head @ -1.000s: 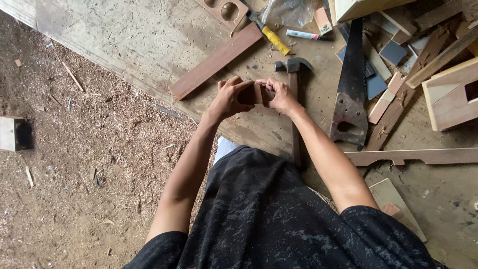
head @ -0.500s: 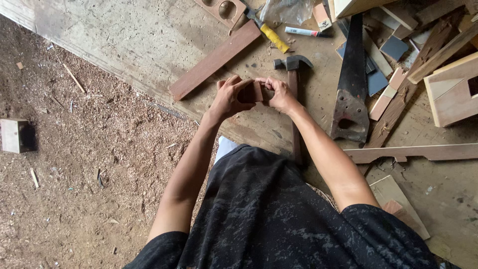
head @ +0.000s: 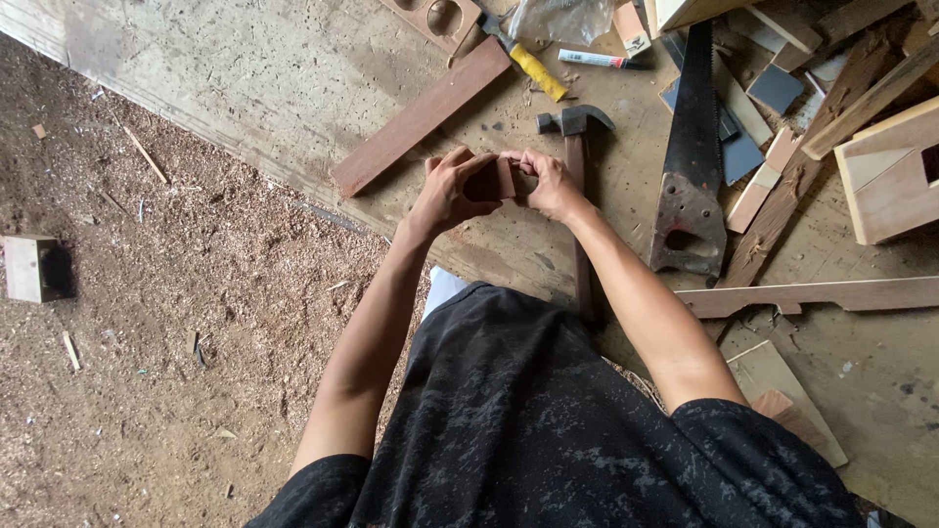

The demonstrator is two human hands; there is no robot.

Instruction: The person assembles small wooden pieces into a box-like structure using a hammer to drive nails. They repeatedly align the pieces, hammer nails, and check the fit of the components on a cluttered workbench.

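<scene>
Both hands, left and right, clamped on small dark-brown wooden block at upper centre of frame, pinched from opposite sides for steadiness, steel claw hammer just right.

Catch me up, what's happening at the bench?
A person leans over a worn workbench, both hands around a small dark wood block: left hand on one side, right hand on the other. A claw hammer lies right behind the hands, a handsaw to its right, and a long reddish plank to the left. Offcuts and a light wooden box crowd the far right; sawdust covers the floor.
</scene>
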